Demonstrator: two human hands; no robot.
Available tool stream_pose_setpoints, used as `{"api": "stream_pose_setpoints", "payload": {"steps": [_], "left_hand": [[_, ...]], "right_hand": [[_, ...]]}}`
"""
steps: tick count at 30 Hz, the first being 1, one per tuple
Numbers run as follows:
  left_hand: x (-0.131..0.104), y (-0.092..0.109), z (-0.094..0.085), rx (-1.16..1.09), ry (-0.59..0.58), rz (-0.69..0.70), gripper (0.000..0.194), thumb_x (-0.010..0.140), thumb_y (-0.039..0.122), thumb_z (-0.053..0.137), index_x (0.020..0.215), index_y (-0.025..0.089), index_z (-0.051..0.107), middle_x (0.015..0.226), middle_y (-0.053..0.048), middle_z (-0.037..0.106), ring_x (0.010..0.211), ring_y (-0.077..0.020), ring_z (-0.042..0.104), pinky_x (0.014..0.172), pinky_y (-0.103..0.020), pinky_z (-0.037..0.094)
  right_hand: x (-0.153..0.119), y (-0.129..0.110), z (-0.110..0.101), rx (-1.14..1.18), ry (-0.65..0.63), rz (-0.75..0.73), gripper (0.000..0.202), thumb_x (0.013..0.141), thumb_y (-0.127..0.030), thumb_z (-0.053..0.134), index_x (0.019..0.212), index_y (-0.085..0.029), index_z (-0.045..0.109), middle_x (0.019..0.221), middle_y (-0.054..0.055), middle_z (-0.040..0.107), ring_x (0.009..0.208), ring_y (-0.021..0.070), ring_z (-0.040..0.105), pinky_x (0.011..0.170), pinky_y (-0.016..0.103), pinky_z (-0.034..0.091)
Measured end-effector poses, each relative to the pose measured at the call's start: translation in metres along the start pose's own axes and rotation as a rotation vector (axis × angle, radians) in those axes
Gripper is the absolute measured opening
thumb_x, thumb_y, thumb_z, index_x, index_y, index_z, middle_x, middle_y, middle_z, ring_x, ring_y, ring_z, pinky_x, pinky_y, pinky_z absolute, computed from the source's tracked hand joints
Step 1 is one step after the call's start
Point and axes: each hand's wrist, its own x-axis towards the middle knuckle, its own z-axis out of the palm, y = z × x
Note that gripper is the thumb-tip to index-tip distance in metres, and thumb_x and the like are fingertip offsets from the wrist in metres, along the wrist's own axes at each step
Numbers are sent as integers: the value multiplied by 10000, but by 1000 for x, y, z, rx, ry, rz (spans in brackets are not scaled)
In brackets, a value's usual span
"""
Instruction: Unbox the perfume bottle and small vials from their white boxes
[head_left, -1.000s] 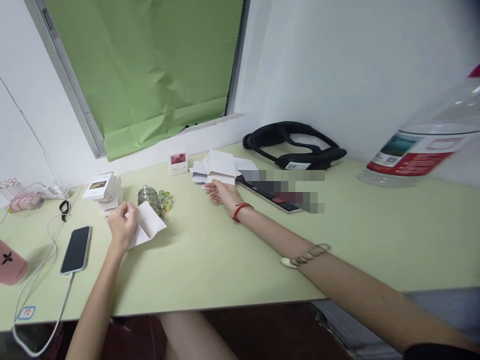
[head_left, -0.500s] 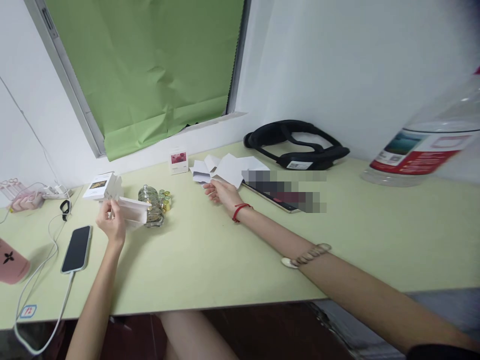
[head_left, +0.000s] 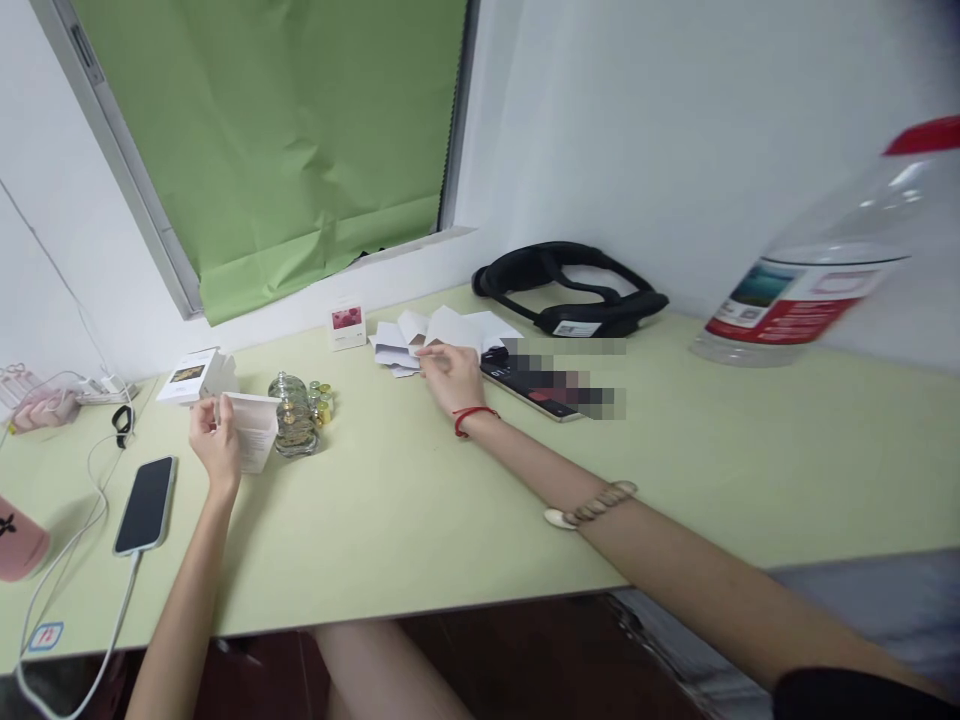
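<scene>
My left hand (head_left: 215, 435) pinches a small folded white paper (head_left: 255, 430) at its left edge, in front of an opened white box (head_left: 196, 376). Right beside the paper stand clear glass jars (head_left: 295, 415), with small yellow-green bottles (head_left: 322, 403) behind them on the right. My right hand (head_left: 452, 378), with a red cord at the wrist, has its fingertips together at the edge of a pile of white papers (head_left: 397, 347); they look closed on a sheet there.
A small white box with a pink picture (head_left: 347, 326) stands near the wall. Right of the papers are a dark tablet (head_left: 529, 390), a black headset (head_left: 574, 290) and a large bottle (head_left: 795, 290). At left lie a phone (head_left: 146, 505), its cable and a pink cup (head_left: 21, 538).
The paper in my left hand has swung down and shows its printed face. My right hand has turned, its fingers now drawn together at the papers. The view has shifted slightly.
</scene>
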Motion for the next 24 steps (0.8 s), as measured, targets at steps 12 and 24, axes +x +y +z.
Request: {"api": "stream_pose_setpoints", "payload": {"steps": [12, 24], "left_hand": [[0, -4, 2, 20, 50, 39, 472, 857, 602, 325, 719, 178, 479, 662, 13, 467, 667, -119, 454, 647, -227, 365], [-1, -4, 2, 42, 35, 58, 458, 884, 563, 321, 726, 171, 497, 663, 11, 484, 657, -117, 459, 633, -226, 363]], "right_hand": [[8, 7, -11, -358, 24, -68, 270, 709, -268, 566, 969, -235, 631, 1233, 89, 441, 702, 161, 586, 779, 389, 456], [28, 28, -11, -404, -52, -406, 306, 689, -201, 571, 991, -181, 610, 1247, 134, 459, 1185, 305, 448, 1011, 459, 361]]}}
